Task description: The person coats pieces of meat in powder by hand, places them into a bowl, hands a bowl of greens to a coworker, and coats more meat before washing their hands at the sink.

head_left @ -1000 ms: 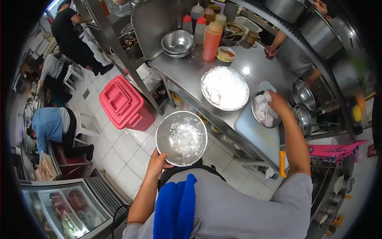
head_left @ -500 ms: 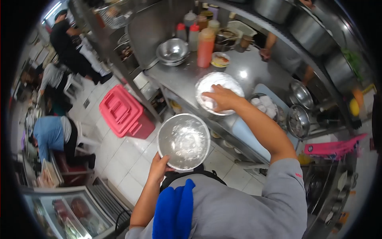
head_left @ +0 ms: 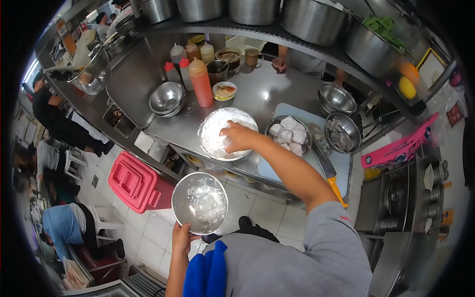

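My left hand [head_left: 184, 238] grips the rim of a metal bowl [head_left: 179, 200], which is tilted toward me and dusted white inside. Over the counter, my right hand [head_left: 240, 137] reaches into a bowl of white powder [head_left: 216, 126] that looks like flour. Its fingers are bent down into the powder, and whatever they close on is hidden. To the right of this hand, a metal bowl of white-coated lumps [head_left: 288, 133] rests on a pale blue cutting board [head_left: 271, 170]. A knife with an orange handle [head_left: 336, 190] lies there too.
Sauce bottles [head_left: 200, 84] and stacked metal bowls [head_left: 167, 98] stand at the back left. A bowl of grey pieces [head_left: 341, 133] is at the right. Pots [head_left: 314, 20] line the overhead shelf. A red lidded bin [head_left: 138, 183] stands on the floor. Another person's hand [head_left: 280, 64] is across the counter.
The camera view has shifted, showing more of the counter and shelf. My right hand stays in the powder bowl, its fingers now more bent. My left hand still holds the empty bowl.
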Demonstrator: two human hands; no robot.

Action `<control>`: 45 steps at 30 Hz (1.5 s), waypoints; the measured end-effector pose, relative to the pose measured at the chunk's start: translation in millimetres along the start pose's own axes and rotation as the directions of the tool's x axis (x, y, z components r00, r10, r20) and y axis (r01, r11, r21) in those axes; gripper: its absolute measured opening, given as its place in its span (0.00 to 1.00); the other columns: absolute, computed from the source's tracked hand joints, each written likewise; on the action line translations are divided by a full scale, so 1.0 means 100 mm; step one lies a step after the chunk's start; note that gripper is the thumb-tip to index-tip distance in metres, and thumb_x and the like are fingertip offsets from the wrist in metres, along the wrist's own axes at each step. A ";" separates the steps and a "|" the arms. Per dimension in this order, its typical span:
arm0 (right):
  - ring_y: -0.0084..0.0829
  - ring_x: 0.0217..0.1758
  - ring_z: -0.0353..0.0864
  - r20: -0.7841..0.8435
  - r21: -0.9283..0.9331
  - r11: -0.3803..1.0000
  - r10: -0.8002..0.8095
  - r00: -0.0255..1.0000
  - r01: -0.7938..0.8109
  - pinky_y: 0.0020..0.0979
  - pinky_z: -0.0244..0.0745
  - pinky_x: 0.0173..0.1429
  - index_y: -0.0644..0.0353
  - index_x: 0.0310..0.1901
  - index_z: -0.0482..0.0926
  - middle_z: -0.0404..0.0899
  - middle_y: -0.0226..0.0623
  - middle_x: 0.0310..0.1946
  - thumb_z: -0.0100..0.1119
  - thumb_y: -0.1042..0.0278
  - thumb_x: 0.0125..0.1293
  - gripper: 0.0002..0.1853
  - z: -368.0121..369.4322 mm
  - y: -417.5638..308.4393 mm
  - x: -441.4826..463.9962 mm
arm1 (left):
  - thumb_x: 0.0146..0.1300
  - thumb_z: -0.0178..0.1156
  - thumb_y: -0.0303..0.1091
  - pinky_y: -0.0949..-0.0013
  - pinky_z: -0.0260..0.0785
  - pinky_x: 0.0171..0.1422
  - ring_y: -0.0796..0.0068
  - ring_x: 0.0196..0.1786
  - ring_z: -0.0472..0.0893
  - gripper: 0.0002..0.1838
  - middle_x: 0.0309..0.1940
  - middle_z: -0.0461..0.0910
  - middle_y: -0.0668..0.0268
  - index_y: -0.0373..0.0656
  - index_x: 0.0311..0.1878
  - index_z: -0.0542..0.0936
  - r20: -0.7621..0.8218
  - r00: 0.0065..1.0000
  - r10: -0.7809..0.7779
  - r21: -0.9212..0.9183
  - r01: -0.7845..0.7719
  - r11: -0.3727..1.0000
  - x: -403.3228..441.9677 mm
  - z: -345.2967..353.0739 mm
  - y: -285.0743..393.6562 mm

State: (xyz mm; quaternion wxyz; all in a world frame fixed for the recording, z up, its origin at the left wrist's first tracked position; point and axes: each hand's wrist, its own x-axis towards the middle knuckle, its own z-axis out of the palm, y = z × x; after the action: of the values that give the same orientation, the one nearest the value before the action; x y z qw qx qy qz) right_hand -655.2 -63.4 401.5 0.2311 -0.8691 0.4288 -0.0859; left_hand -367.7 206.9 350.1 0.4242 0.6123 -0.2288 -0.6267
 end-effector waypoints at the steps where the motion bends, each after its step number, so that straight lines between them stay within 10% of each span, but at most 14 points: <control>1: 0.55 0.61 0.65 -0.050 0.066 0.998 0.014 0.999 -0.011 0.44 0.66 0.61 0.53 0.54 0.74 0.62 0.59 0.58 0.67 0.57 0.41 0.33 -0.05 0.06 -0.06 | 0.60 0.47 0.31 0.67 0.81 0.29 0.62 0.35 0.83 0.22 0.42 0.77 0.50 0.33 0.57 0.63 0.001 1.000 0.005 -0.005 -0.005 1.000 -0.01 0.00 0.00; 6: 0.50 0.57 0.69 -0.147 0.156 0.987 0.067 0.987 -0.044 0.39 0.67 0.60 0.58 0.53 0.73 0.69 0.54 0.51 0.68 0.60 0.43 0.32 -0.54 0.38 -0.47 | 0.58 0.46 0.30 0.66 0.82 0.31 0.58 0.36 0.83 0.24 0.44 0.76 0.48 0.32 0.59 0.61 0.030 0.999 -0.018 -0.028 0.019 0.999 0.05 0.00 0.00; 15: 0.46 0.66 0.60 -0.196 -0.356 0.903 0.178 0.964 -0.239 0.38 0.63 0.66 0.57 0.57 0.70 0.61 0.51 0.61 0.62 0.74 0.45 0.31 -0.71 0.76 -1.50 | 0.59 0.47 0.31 0.66 0.82 0.31 0.61 0.37 0.83 0.23 0.44 0.77 0.51 0.33 0.58 0.63 0.007 1.000 -0.019 -0.048 0.019 0.999 0.13 -0.04 -0.05; 21: 0.45 0.62 0.66 -0.296 0.003 0.970 0.231 0.927 -0.241 0.37 0.63 0.64 0.57 0.57 0.71 0.66 0.47 0.60 0.63 0.73 0.48 0.29 -0.96 0.01 -1.36 | 0.60 0.49 0.31 0.69 0.81 0.31 0.64 0.36 0.82 0.25 0.44 0.76 0.52 0.33 0.60 0.62 0.037 0.999 -0.010 -0.029 0.011 1.000 0.20 -0.08 0.12; 25: 0.41 0.46 0.78 -0.325 0.151 0.965 0.253 0.911 -0.214 0.33 0.70 0.54 0.58 0.54 0.72 0.79 0.43 0.41 0.61 0.73 0.52 0.24 -0.55 -0.42 -1.24 | 0.59 0.49 0.32 0.68 0.80 0.33 0.64 0.37 0.82 0.27 0.47 0.74 0.52 0.33 0.61 0.60 0.023 0.999 0.045 -0.050 -0.044 0.998 0.29 -0.27 0.24; 31: 0.21 0.28 0.77 0.128 0.855 0.345 0.583 0.803 -0.387 0.24 0.72 0.28 0.60 0.49 0.73 0.79 0.35 0.30 0.43 0.71 0.66 0.13 0.81 -0.57 -1.18 | 0.59 0.50 0.32 0.66 0.80 0.36 0.65 0.41 0.81 0.27 0.48 0.74 0.54 0.37 0.63 0.61 0.076 0.996 0.047 0.055 -0.051 0.997 0.59 -0.67 0.67; 38: 0.20 0.23 0.70 0.070 0.907 0.223 0.757 0.649 -0.357 0.24 0.68 0.26 0.62 0.56 0.71 0.73 0.31 0.27 0.46 0.65 0.65 0.19 1.22 -1.66 -1.01 | 0.58 0.53 0.29 0.67 0.80 0.35 0.66 0.41 0.81 0.28 0.51 0.72 0.55 0.39 0.63 0.61 0.560 0.828 -0.022 0.206 -0.113 0.972 1.06 -0.62 1.09; 43: 0.21 0.25 0.71 -0.115 0.818 0.326 0.900 0.420 -0.474 0.25 0.68 0.26 0.63 0.50 0.74 0.74 0.31 0.28 0.49 0.62 0.63 0.18 1.52 -1.92 -1.52 | 0.58 0.60 0.49 0.68 0.76 0.32 0.67 0.40 0.81 0.34 0.51 0.72 0.54 0.38 0.62 0.62 0.772 0.609 -0.182 0.397 -0.239 0.886 1.27 -0.21 1.37; 45: 0.21 0.27 0.73 -0.157 0.850 0.317 0.914 0.373 -0.420 0.25 0.69 0.27 0.64 0.47 0.74 0.75 0.32 0.30 0.50 0.61 0.62 0.17 1.71 -1.98 -1.77 | 0.57 0.59 0.57 0.69 0.74 0.31 0.67 0.38 0.81 0.35 0.47 0.73 0.55 0.37 0.57 0.66 0.722 0.675 -0.151 0.383 -0.209 0.900 1.49 0.12 1.49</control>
State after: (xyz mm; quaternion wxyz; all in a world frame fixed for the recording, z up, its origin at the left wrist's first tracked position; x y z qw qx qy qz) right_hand -564.9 235.7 353.8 0.3906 -0.3358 0.7538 -0.4080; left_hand -325.4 3.1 386.1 0.1581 0.3821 -0.5237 -0.7448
